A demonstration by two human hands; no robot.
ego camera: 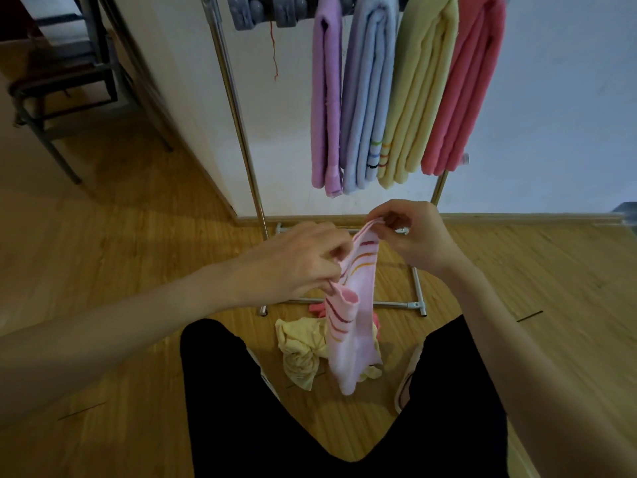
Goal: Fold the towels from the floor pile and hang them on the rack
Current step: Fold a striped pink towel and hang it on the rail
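Four folded towels hang side by side on the metal rack (238,108) at the far side of the head view: a purple towel (325,98) on the left, then a light blue towel (368,98) with coloured stripes near its lower end, a pale yellow towel (418,94), and a coral-pink towel (465,88) on the right. They touch or nearly touch one another. Grey hangers (265,10) sit bunched on the rail just left of the purple towel, with a thin red thread dangling below them. No brand, label or writing can be read anywhere; a small white tag shows at the coral-pink towel's lower edge, but its text is too small to tell.

One pink striped towel (351,326) is held up in the middle of the view, in front of the rack's base. The left hand (293,263) pinches its nearer upper edge between thumb and fingertips, and the right hand (410,232) pinches the farther upper corner; the cloth hangs down between them, with red, orange and dark stripes across it.

On the wooden floor (138,236) below lies the rest of the pile: one crumpled yellow towel (300,353) and, partly hidden behind the held towel, a bit of pink-red cloth (315,308). The person's two legs in black trousers (220,391) frame the pile. A dark metal chair (65,81) stands far left.
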